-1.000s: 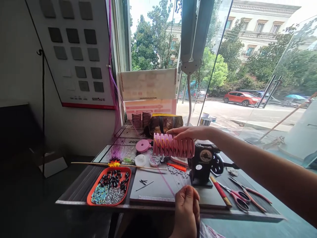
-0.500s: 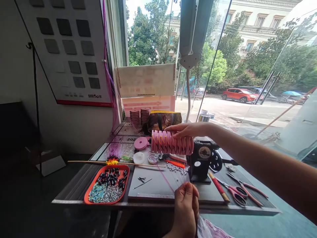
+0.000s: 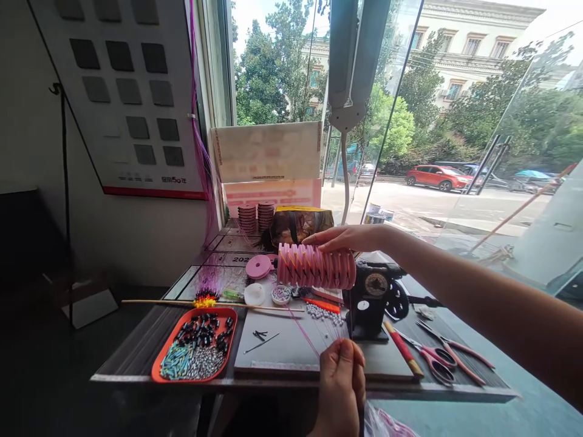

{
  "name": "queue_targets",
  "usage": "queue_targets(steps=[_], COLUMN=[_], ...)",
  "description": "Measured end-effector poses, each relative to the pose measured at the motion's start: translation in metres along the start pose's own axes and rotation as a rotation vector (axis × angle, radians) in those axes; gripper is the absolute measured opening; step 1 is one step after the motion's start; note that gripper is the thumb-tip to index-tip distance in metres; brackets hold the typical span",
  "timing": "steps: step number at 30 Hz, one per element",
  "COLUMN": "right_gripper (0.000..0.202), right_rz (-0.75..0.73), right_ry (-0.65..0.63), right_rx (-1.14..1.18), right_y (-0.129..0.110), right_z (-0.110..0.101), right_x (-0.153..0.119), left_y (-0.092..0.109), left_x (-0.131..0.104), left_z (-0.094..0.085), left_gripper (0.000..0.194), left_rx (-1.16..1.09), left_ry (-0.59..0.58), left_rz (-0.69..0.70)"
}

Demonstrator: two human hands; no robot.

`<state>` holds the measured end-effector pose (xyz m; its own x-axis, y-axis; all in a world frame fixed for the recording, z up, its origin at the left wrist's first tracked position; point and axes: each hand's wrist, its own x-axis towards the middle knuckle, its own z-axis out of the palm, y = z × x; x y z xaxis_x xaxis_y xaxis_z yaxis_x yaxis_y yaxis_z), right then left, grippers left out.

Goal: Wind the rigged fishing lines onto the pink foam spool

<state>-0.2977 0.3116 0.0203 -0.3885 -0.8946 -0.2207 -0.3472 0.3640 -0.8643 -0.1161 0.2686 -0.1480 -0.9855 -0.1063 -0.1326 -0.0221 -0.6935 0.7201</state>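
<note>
Pale thin threads are pinched in my left hand (image 3: pixel 342 379), which is closed above the front edge of the board. They run up toward a row of pink spools (image 3: pixel 314 267) wound with line, mounted beside a small black machine (image 3: pixel 371 297). My right hand (image 3: pixel 341 237) rests on top of the spools, its fingers stretched out; its underside is hidden. White beads (image 3: pixel 324 314) lie in a loose group just below the spools. A pink strand (image 3: pixel 306 335) crosses the grey board (image 3: pixel 282 358), where short black pieces (image 3: pixel 260 334) and a thin metal tool lie.
An orange tray (image 3: pixel 156 364) of black, silver and blue-green pieces is at left. A long stick (image 3: pixel 159 301) lies behind it. On the right are a red-and-yellow rod (image 3: pixel 403 351), scissors (image 3: pixel 439 361) and pliers (image 3: pixel 458 352). A pink disc (image 3: pixel 258 267) and stacked spools stand farther back.
The camera view has shifted slightly, with the table a little lower in the picture. Both hands keep nearly the same place and grip.
</note>
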Motion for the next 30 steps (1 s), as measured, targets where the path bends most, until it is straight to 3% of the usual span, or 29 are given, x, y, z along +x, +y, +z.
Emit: queue_targets(steps=[12, 21, 30], right_gripper=[0.005, 0.01, 0.011], right_rz=[-0.203, -0.185, -0.063], right_ry=[0.506, 0.601, 0.608], right_rx=[-0.632, -0.974, -1.146], right_y=[-0.01, -0.011, -0.022], right_z=[0.03, 0.062, 0.064], right_x=[-0.012, -0.033, -0.022], left_y=[-0.006, -0.013, -0.003], left_x=[-0.005, -0.006, -0.001], left_z=[0.0, -0.009, -0.003], left_gripper=[0.056, 0.057, 0.055], left_rx=[0.048, 0.088, 0.072], left_ry=[-0.015, -0.054, -0.039], left_rz=[0.003, -0.017, 0.01])
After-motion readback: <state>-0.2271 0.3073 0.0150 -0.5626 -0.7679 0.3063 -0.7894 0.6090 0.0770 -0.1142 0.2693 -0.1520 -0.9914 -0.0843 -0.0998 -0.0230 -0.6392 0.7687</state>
